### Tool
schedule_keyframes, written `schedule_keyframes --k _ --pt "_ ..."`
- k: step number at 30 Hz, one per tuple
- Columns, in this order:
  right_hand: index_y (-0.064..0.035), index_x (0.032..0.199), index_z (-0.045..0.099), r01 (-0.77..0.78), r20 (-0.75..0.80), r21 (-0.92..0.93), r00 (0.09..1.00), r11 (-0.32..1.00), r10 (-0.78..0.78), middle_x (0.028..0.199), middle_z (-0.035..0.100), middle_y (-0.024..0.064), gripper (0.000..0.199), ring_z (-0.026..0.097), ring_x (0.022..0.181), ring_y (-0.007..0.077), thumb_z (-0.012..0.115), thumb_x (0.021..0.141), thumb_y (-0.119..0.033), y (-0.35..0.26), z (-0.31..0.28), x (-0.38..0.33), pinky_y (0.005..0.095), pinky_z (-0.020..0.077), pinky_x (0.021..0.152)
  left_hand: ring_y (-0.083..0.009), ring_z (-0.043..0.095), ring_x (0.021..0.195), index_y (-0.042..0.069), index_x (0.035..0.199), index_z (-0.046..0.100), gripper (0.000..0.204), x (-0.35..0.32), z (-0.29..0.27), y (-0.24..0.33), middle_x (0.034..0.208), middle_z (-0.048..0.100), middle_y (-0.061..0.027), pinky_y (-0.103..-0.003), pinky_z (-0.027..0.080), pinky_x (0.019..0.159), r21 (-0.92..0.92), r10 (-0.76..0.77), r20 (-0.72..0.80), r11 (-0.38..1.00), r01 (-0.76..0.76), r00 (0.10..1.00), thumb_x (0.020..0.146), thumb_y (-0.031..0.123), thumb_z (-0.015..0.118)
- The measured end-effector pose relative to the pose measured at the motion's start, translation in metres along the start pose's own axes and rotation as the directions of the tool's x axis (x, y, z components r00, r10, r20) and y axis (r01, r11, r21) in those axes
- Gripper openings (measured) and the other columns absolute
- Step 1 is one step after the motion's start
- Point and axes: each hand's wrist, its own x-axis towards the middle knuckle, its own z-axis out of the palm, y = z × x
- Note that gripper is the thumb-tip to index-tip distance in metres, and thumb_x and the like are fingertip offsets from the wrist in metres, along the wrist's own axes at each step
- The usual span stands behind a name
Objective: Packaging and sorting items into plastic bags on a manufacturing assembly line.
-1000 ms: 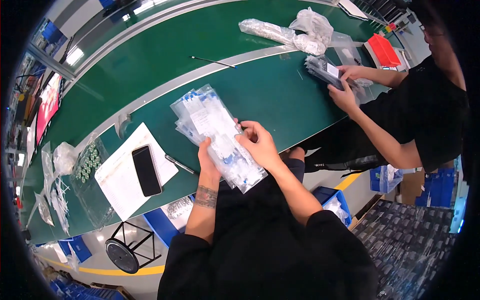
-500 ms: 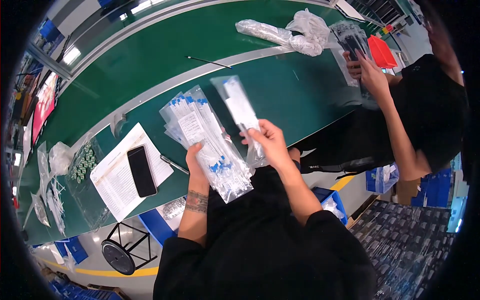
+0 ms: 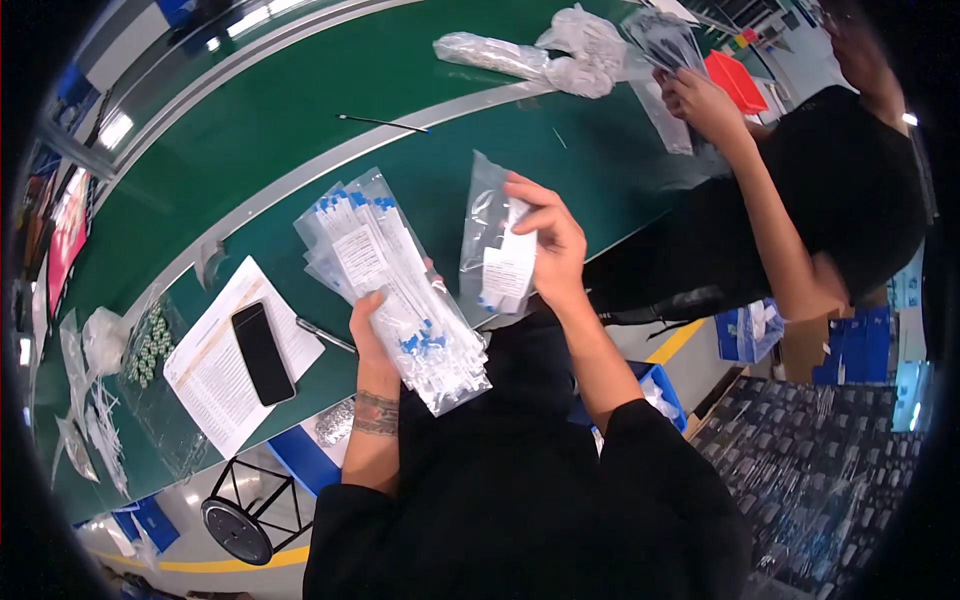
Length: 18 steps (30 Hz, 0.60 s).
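My left hand is closed round a thick stack of clear plastic bags, each with white contents, blue bits and a printed label. The stack is fanned at its far end and tilts over the table's near edge. To its right, my right hand grips a single clear bag with a white label and a little blue at its lower end. That bag hangs apart from the stack, its clear, vacant end pointing away from me.
On the green table lie a phone on printed sheets, a pen, a bag of green beads, a thin black rod and bundled plastic. At right a co-worker's hand holds dark bags near a red bin.
The single bag in my right hand has turned end for end, its label now toward me. The view has shifted slightly, while my left hand keeps hold of the stack.
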Motion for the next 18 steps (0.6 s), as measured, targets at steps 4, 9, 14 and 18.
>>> schedule_keyframes --k 4,9,14,18 --pt "-0.0038 0.080 0.057 0.001 0.043 0.169 0.999 0.986 -0.008 0.128 0.059 0.0202 0.022 0.050 0.129 0.0382 0.078 0.075 0.003 -0.002 0.006 0.007 0.0441 0.0426 0.104 -0.0406 0.061 0.102 0.001 0.145 0.033 0.084 -0.001 0.006 -0.004 0.127 0.053 -0.0302 -0.049 0.055 0.086 0.005 -0.063 -0.004 0.998 0.063 0.998 0.073 0.032 0.063" --pt "-0.0035 0.083 0.064 -0.015 0.118 0.204 0.993 0.979 -0.010 0.142 0.047 0.0232 0.017 0.036 0.140 0.0381 0.077 0.074 0.004 0.017 0.001 0.013 0.0470 0.0316 0.113 -0.0394 0.064 0.093 0.002 0.147 0.030 0.088 -0.008 0.005 -0.003 0.129 0.051 -0.0333 -0.049 0.058 0.076 -0.069 -0.111 0.000 0.991 0.111 0.994 0.071 0.031 0.065" --pt "-0.0060 0.116 0.066 -0.298 -0.058 -0.427 0.951 0.854 0.303 0.146 0.044 0.0200 0.039 0.043 0.136 0.0335 0.068 0.078 0.001 0.080 0.001 -0.016 0.0376 0.0374 0.109 -0.0357 0.064 0.093 0.000 0.145 0.031 0.084 -0.009 -0.014 -0.001 0.128 0.053 -0.0307 -0.046 0.058 0.077 -0.008 -0.022 -0.101 1.000 0.021 0.995 0.074 0.032 0.064" --pt "-0.0036 0.119 0.063 -0.478 -0.251 -0.391 0.877 0.786 0.409 0.128 0.059 0.0207 0.040 0.062 0.113 0.0308 0.069 0.080 -0.007 0.103 -0.012 -0.049 0.0364 0.0492 0.093 -0.0345 0.062 0.097 -0.001 0.144 0.032 0.082 -0.017 -0.030 0.000 0.126 0.054 -0.0284 -0.045 0.058 0.078 -0.014 0.013 -0.191 1.000 -0.016 0.981 0.076 0.032 0.062"
